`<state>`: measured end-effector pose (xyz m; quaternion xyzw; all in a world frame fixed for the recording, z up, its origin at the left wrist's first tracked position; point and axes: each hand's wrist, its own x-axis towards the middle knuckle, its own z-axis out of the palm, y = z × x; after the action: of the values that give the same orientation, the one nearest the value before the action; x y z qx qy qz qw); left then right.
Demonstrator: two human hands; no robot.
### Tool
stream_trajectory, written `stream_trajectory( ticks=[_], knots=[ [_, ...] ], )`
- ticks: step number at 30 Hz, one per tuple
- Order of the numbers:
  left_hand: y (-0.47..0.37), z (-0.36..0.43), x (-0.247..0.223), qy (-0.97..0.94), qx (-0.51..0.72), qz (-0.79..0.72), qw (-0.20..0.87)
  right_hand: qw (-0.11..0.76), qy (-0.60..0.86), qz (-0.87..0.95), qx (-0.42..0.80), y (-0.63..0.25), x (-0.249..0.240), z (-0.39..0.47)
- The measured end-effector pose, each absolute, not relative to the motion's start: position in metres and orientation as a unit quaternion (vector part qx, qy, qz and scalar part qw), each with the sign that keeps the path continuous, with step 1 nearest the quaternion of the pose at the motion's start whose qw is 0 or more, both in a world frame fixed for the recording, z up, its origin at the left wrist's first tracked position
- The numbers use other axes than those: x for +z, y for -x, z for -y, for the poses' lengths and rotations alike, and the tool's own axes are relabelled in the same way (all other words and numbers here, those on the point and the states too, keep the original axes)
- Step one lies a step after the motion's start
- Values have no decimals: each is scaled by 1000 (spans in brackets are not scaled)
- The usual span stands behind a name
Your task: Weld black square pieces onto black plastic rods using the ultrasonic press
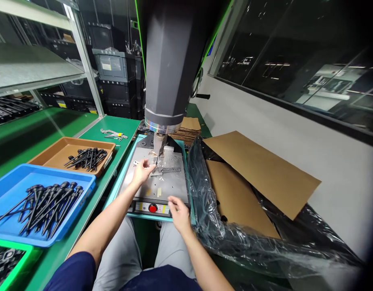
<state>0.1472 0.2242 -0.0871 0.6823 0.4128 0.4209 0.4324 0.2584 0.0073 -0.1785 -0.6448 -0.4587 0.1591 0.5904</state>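
My left hand [142, 173] reaches over the metal base plate [174, 186], its thumb and fingers closed together right beside the tip of the press head [159, 144]. A small dark upright piece shows at the fingertips, too small to name. Clear plastic film covers part of the plate around a low fixture. My right hand [179, 213] hovers at the plate's front right corner, fingers loosely bent and apart, with nothing seen in it. Left of that hand, on the front panel, sits a red button [153, 208].
On the left bench, a blue tray [92, 185] and a brown tray [57, 145] hold long black plastic parts with thick heads. A green bin [30, 258] stands nearer. Hex keys [115, 134] lie behind. At right, cardboard sheets [259, 169] rest over a plastic-lined box [204, 202].
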Motion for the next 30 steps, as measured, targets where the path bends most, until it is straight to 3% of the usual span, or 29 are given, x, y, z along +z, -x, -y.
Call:
stream_trajectory(
  ticks=[5, 10, 19, 24, 30],
  knots=[
    [-157, -216, -73, -608, 370, -381, 590, 520, 599, 544, 273, -238, -176, -48],
    [-162, -198, -53, -532, 350, -336, 694, 494, 581, 622, 176, -238, -164, -97],
    [-159, -199, -33, -489, 371, -224, 757, 551, 650, 523, -32, -288, -111, -167],
    [-161, -225, -21, -466, 425, -213, 747, 503, 667, 548, 42, -308, -67, -205],
    [-157, -232, -29, -464, 426, -219, 745, 520, 648, 554, 56, -316, -56, -214]
  ],
)
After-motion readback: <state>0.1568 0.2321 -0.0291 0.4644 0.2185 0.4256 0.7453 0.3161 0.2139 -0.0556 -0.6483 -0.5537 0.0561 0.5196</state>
